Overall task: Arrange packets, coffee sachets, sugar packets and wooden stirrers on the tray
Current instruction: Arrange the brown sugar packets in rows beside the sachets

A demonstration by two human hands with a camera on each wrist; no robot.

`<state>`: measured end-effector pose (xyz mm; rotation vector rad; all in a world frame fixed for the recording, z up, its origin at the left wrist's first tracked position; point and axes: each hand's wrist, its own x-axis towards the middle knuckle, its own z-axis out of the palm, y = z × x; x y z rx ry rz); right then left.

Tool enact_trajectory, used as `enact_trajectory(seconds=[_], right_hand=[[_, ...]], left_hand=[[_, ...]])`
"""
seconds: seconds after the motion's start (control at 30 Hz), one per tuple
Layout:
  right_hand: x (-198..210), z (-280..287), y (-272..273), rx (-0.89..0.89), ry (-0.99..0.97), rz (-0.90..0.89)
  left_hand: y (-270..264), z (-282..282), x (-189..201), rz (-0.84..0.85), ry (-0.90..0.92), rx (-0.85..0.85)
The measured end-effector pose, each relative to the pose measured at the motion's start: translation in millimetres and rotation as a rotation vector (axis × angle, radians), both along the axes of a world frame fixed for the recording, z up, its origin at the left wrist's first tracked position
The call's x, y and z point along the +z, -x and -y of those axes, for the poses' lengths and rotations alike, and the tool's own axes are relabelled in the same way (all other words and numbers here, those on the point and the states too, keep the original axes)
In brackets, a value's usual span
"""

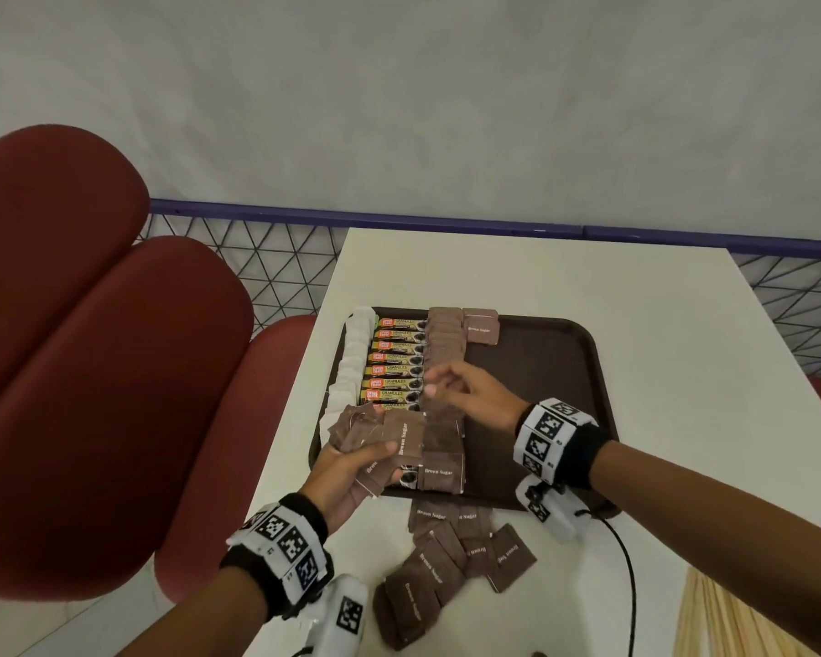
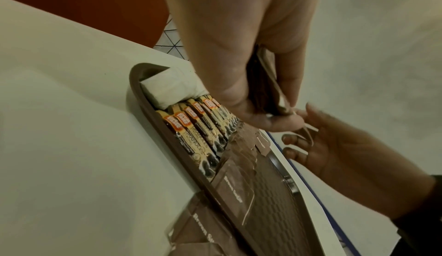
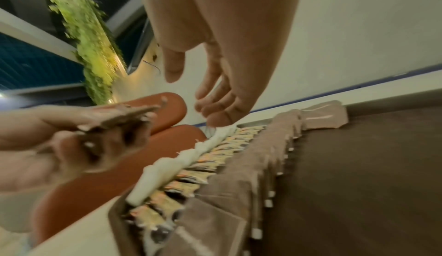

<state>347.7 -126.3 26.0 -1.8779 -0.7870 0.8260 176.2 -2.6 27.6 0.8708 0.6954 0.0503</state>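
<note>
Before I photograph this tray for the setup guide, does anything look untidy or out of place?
Yes. A loose heap of brown sugar packets lies scattered on the table in front of the tray, at mixed angles. One brown packet sits alone beside the neat row's far end.

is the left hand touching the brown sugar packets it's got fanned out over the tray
Touching. The head view shows the left hand with its thumb laid over the fanned brown sugar packets; the left wrist view shows them pinched between thumb and fingers.
</note>
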Motion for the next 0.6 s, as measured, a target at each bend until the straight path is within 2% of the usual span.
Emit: enact_trajectory(seconds=[0.17, 0.33, 0.43, 0.6], right_hand=[[3.6, -2.8, 17.4, 0.172, 0.055, -0.124], [0.5, 3.2, 7.9, 0.096, 0.09, -0.174], [-1.1, 10.2, -9.4, -0.076, 0.057, -0.235], [-28.2, 17.7, -63.7, -0.669, 0.126, -0.136]], left_hand=[[-2.5, 5.0, 2.0, 0.02, -0.009, -0.024], [-1.4, 2.7, -0.5, 0.003, 0.045, -0.012], [0.2, -2.0, -1.4, 0.021, 0.101, 0.003], [2.9, -8.2, -0.4, 0.014, 0.142, -0.001]])
